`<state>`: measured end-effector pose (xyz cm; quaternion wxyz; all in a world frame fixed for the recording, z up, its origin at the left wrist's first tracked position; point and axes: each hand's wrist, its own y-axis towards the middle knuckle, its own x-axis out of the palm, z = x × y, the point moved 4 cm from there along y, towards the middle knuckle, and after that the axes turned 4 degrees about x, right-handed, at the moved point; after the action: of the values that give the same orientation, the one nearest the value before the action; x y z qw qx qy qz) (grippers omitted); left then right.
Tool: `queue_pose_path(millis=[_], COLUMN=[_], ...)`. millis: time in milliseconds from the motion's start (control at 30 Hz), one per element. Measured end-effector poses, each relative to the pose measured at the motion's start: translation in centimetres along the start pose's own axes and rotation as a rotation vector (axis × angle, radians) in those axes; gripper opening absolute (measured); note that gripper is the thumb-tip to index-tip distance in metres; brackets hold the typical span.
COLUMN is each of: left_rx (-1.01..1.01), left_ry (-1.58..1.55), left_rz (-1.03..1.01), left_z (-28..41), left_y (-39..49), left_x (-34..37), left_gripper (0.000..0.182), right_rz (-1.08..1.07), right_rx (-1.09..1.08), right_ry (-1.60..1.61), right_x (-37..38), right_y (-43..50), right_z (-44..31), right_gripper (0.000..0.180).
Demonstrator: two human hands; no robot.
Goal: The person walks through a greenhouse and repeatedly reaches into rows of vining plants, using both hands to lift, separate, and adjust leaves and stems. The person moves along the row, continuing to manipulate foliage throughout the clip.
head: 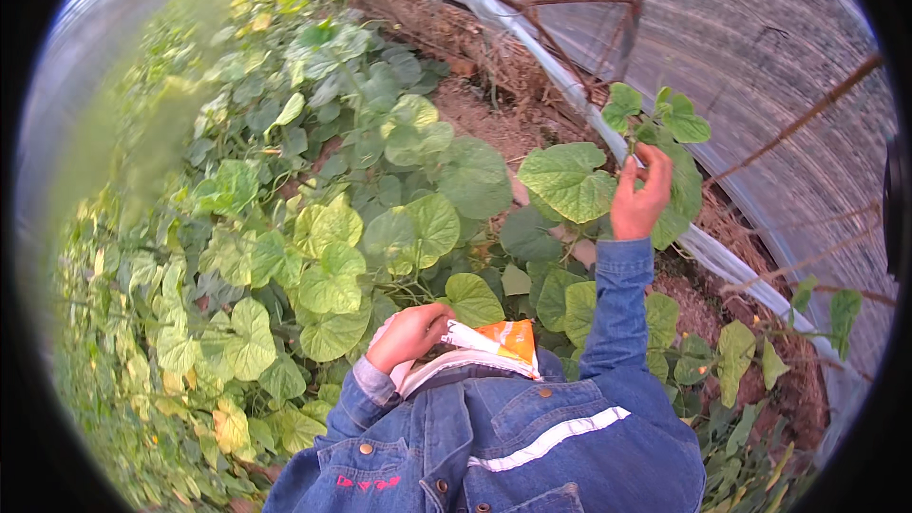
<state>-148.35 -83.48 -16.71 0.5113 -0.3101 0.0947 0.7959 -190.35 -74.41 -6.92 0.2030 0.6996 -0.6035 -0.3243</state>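
Note:
My right hand [641,192] is raised at the right, thumb and fingertips pinched on the stem of a leafy vine shoot [659,117]. A broad green leaf [570,182] hangs just left of it, and another lies behind the hand. My left hand [412,333] is at my waist, its fingers curled on the rim of an orange and white printed bag [516,342], whose mouth faces up against my denim jacket [527,434]. What lies inside the bag is mostly hidden.
Dense vine plants [328,285] fill the left and middle, some leaves yellowed. Rusty metal poles [630,14] and clear plastic sheeting [748,50] curve along the right. Bare soil [477,114] shows beside the sheeting's lower edge.

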Motion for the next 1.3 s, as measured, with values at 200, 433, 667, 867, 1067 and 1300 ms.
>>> queue_pose_path(millis=[200, 433, 667, 867, 1067, 1300], left_rx=[-0.051, -0.04, -0.072, -0.065, -0.064, 0.001], left_ry=[-0.047, -0.07, -0.186, -0.494, -0.454, -0.231], left_rz=[0.076, 0.174, 0.234, 0.463, 0.749, 0.873], left_z=[-0.8, -1.2, 0.2, -1.0, -2.8, -4.7], left_y=[-1.9, -3.9, -3.9, -1.3, 4.5, 11.4], left_x=[0.1, 0.5, -2.3, -6.1, -11.8, -16.0], left_gripper=[0.023, 0.021, 0.021, 0.023, 0.029, 0.034], right_rz=[-0.097, -0.649, -0.834, -0.999, -0.952, -1.015], right_rx=[0.083, -0.122, -0.258, -0.196, -0.236, -0.287], right_ry=[0.139, 0.478, -0.263, -0.11, 0.093, 0.164], right_x=[1.5, 12.2, 25.3, 23.4, 17.4, 12.7], right_y=[-5.8, -10.1, -6.3, -11.5, -15.8, -18.7], right_z=[-5.3, -16.6, -16.6, -12.8, -12.2, -13.9], right_gripper=[0.015, 0.026, 0.055, 0.045, 0.044, 0.043])
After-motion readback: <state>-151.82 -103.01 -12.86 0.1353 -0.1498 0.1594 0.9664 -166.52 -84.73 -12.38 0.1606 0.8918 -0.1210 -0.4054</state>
